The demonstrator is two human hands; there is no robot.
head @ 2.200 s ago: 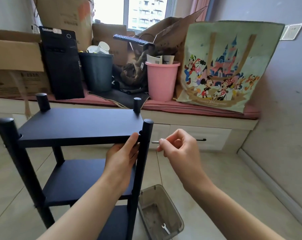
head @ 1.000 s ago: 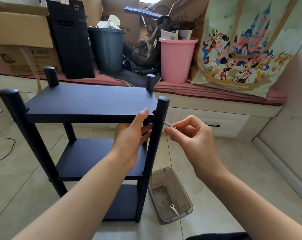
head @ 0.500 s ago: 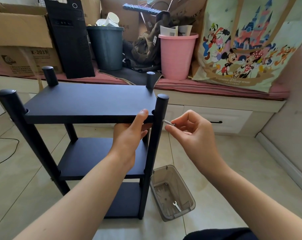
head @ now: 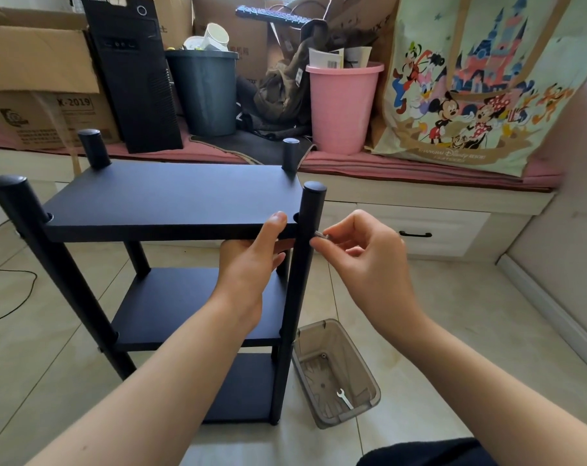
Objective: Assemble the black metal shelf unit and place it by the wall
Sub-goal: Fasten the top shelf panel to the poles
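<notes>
Beige floor tiles point(head: 420, 331) and a cluttered pink window seat point(head: 420, 164) frame my view. My left hand point(head: 248, 264) grips the front edge of the top shelf board point(head: 171, 196), thumb on top, fingers curled beneath. My right hand point(head: 362, 260) pinches a small silver bolt point(head: 320, 234) at the right side of the front right post point(head: 304, 264), its axis level and pointing left into the upright post. I judge this hand the nearer one for driving it home. Beyond, the black shelf unit point(head: 191, 304) stands on the floor; a spanner point(head: 344, 398) lies in a clear bin point(head: 373, 381) beside it.
</notes>
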